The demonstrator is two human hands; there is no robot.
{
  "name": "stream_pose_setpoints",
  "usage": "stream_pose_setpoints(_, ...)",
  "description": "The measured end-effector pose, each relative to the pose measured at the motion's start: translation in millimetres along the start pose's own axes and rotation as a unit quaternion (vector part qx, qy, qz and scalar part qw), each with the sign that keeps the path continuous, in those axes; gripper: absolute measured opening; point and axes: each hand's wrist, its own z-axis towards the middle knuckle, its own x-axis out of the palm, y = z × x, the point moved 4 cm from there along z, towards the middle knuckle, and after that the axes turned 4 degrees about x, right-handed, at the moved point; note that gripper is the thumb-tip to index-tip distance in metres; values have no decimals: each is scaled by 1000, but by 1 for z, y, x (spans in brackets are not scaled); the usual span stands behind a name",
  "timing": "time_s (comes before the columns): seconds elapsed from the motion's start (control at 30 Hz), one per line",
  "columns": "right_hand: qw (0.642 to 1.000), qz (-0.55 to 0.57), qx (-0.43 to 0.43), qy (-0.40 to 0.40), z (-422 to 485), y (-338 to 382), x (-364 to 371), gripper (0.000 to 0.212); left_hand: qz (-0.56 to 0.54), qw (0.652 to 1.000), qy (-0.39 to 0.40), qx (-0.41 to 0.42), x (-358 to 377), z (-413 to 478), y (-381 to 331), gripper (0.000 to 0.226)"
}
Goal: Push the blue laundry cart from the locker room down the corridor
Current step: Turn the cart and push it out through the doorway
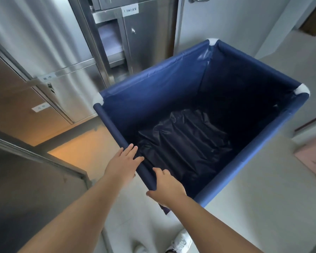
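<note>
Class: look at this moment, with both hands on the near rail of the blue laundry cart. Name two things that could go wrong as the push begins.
The left hand lies flat on the rail, fingers extended, so it may slip. The cart stands close to the steel lockers and could scrape them if it veers.

Laundry cart (153, 92) on floor (263, 198), centre — steel lockers (44, 42) to its left and behind. Dark bag (186, 143) inside cart. Both hands on near rail — left hand (123, 163), right hand (167, 187).

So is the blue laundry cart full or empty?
Nearly empty: the blue laundry cart holds only a crumpled dark bag on its bottom; the inner walls show all the way down.
</note>
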Motion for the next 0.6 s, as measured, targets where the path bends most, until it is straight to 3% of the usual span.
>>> stream_pose_setpoints(0.13, 1000, -4, -2, 26, 10, -4, -5, 86, 10, 1000, 10, -2, -1, 15, 10, 67)
stream_pose_setpoints(0.37, 996, 5, 37, 76, 22, -16, -15, 108, -27, 999, 34, 20, -6, 57, 36, 66)
stream_pose_setpoints(0.6, 994, 44, 79, 54, 46, 0, -26, 108, 28, 994, 50, 89, -12, 98, 88, 69)
